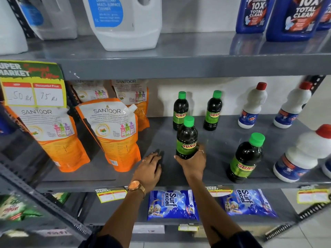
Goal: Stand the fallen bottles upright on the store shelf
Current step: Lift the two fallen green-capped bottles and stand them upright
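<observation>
My right hand (192, 162) grips the base of a dark green-capped Sunny bottle (186, 138), which is upright at the middle of the grey shelf (179, 182). My left hand (149, 170) lies flat on the shelf to its left, fingers apart, holding nothing. Two more Sunny bottles stand upright behind, one (180, 110) partly hidden by the held bottle and one (213, 110) further right. Another Sunny bottle (246, 158) stands near the front edge on the right.
Orange Santoor refill pouches (111, 135) stand on the left. White red-capped bottles (253, 106) line the right side, one large one (304, 154) at the front. White jugs and blue cleaner bottles (293, 17) sit above; Surf Excel packs (172, 204) lie below.
</observation>
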Demonstrator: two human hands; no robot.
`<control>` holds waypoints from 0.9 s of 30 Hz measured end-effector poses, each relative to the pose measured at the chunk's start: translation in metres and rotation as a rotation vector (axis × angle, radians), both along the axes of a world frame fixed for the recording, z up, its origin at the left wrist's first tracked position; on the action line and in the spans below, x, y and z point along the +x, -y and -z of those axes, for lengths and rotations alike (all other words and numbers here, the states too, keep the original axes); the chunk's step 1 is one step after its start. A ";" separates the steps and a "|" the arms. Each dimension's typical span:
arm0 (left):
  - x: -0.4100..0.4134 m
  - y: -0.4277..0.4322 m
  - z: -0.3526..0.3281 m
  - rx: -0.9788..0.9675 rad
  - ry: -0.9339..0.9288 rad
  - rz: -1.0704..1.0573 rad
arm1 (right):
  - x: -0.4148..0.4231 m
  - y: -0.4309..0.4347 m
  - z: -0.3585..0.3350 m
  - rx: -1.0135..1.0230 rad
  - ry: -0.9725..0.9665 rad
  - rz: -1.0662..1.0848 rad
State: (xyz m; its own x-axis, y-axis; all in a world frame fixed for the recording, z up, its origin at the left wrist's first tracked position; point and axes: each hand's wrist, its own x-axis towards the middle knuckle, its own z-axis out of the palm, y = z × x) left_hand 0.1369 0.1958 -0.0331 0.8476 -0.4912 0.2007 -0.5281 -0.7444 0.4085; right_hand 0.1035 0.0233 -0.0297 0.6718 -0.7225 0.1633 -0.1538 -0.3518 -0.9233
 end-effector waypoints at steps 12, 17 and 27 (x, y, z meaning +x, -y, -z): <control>-0.002 -0.002 0.001 0.002 -0.019 0.012 | -0.081 -0.030 0.013 -0.065 -0.003 -0.069; -0.017 -0.007 -0.007 -0.183 -0.157 0.055 | -0.105 -0.022 0.011 0.035 0.146 -0.120; -0.051 0.043 -0.010 -0.255 -0.308 0.083 | -0.165 0.111 0.003 -0.067 -0.020 0.014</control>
State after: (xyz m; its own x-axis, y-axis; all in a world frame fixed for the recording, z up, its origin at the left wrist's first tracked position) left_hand 0.0862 0.1532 -0.0227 0.8467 -0.5278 0.0675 -0.4060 -0.5589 0.7231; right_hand -0.0614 -0.0874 -0.0323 0.6654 -0.7197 0.1981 -0.1777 -0.4104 -0.8944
